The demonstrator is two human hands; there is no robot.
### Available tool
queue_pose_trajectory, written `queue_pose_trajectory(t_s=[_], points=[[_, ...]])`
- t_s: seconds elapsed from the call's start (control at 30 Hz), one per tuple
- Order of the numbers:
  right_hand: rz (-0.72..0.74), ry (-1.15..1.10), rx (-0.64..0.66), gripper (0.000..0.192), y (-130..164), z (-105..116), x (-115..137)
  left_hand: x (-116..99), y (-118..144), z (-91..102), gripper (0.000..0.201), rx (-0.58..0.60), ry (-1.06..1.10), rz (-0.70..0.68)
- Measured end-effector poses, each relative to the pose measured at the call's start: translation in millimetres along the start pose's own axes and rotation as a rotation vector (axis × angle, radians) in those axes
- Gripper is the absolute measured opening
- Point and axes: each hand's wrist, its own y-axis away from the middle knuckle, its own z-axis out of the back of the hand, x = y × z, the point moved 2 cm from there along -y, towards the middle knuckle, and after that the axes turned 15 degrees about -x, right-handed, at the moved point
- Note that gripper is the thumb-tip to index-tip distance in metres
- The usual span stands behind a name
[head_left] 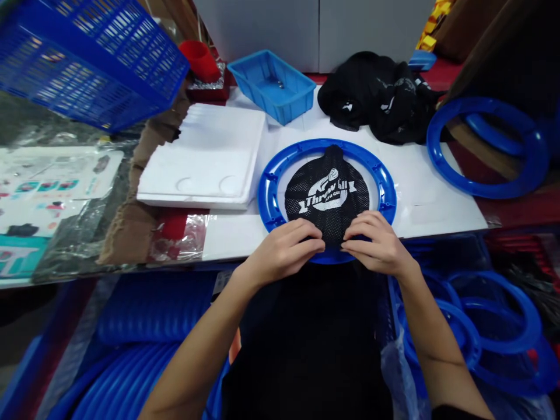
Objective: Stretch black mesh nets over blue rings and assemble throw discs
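Your black mesh net (327, 195) lies inside the blue ring (271, 181) on the white surface (433, 198), logo up. Its narrow neck points away from you and its long axis runs from you toward the wall. Only the near edge looks started: your left hand (282, 251) and right hand (380, 244) each pinch the net's near hem against the ring's near rim, grips closed on it. The sides and far end look unattached. More rings (485, 146) and a blue tray (271, 84) sit beyond.
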Motion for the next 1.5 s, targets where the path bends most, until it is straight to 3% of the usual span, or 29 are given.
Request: queue_pose_trajectory(t_s=[0.23,0.37,0.5,0.6,0.8,1.0,1.2,1.33,1.5], points=[[0.079,0.099,0.021,0.022,8,0,2,4,6,1.9,0.015,0.012,0.003,-0.012],[0.269,0.237,0.025,0.021,7,2,14,2,10,5.1,0.019,-0.015,-0.045,-0.136],[0.495,0.359,0.164,0.008,-3,4,23,-5,3,12.6,0.018,0.065,-0.134,-0.224],[0.585,0.379,0.242,0.012,-10,2,24,-13,-4,16.6,0.014,0.101,-0.217,-0.249],[0.557,0.387,0.266,0.010,-16,-2,22,-27,-3,12.0,0.015,0.131,-0.398,-0.248],[0.426,0.355,0.201,0.009,-15,0,22,-26,-3,10.7,0.015,0.110,-0.396,-0.308],[0.480,0.447,0.260,0.012,-17,-2,36,-32,-7,15.7,0.015,0.207,-0.473,-0.337],[0.486,0.457,0.288,0.015,-20,-5,43,-36,2,10.7,0.017,0.163,-0.448,-0.228],[0.397,0.393,0.308,0.019,-22,-8,42,-25,15,-0.3,0.022,-0.173,-0.184,0.185]])
